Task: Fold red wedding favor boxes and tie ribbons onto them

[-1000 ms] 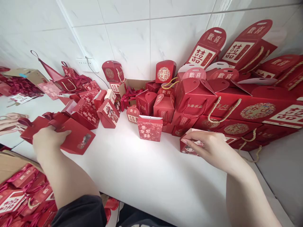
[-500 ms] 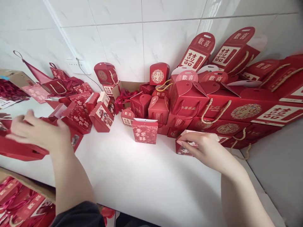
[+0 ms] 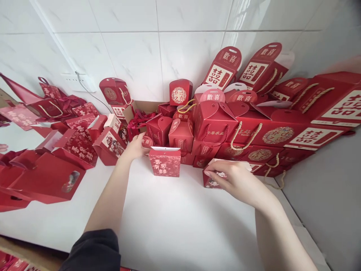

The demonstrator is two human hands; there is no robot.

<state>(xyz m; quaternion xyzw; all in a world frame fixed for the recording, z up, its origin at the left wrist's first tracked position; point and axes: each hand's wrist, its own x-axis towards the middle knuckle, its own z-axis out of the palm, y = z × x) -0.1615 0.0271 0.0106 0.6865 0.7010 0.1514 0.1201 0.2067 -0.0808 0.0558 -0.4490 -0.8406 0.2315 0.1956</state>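
Note:
My left hand (image 3: 136,147) reaches to a small red gift box (image 3: 147,141) with a rounded top. Its fingers close around the box's left side and hide most of the front. Just to the right stands a red gift box with a floral print (image 3: 165,163) and white lettering, upright, its white inner flap showing at the top. My right hand (image 3: 231,174) grips the top of another red gift box (image 3: 211,181) with white figures on it, standing on the white table (image 3: 180,222). My palm and fingers cover much of that box.
A stack of red boxes with rope handles (image 3: 254,131) lines the wall at right. Several more red boxes (image 3: 75,150) crowd the left side. An open carton (image 3: 149,107) with dark red ribbons stands at the back. Part of another hand (image 3: 3,147) shows at the left edge.
My left hand has moved right, from the boxes on the left to the small rounded-top box. My right hand stays on its box. The view has turned slightly right.

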